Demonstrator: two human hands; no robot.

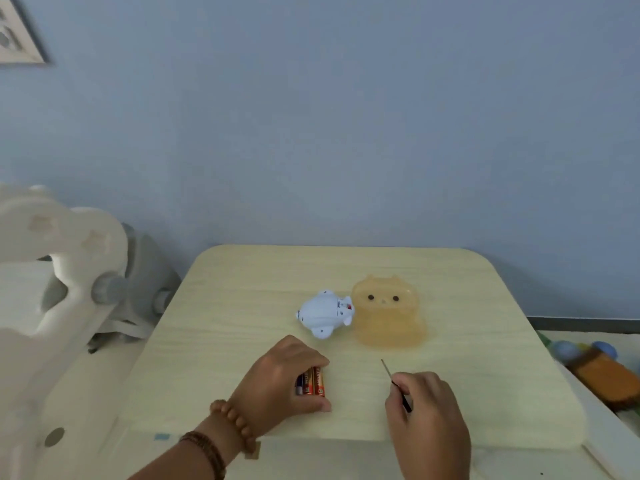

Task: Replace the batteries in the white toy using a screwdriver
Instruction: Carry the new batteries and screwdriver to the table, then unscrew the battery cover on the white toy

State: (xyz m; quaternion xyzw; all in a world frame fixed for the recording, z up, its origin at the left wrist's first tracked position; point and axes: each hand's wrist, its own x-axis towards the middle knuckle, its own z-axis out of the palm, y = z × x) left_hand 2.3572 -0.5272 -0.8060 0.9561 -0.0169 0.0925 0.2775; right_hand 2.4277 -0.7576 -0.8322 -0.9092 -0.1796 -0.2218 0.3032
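Note:
The white toy lies on its side near the middle of the pale wooden table, touching an orange translucent box. My left hand, with bead bracelets at the wrist, is closed around several red and gold batteries resting on the table near the front. My right hand pinches a thin screwdriver, whose tip points up and away toward the toy. Both hands are well short of the toy.
An orange translucent cat-faced box stands right of the toy. A white and grey plastic chair or toy frame is at the left of the table. Coloured toys lie on the floor at the right. A blue wall rises behind.

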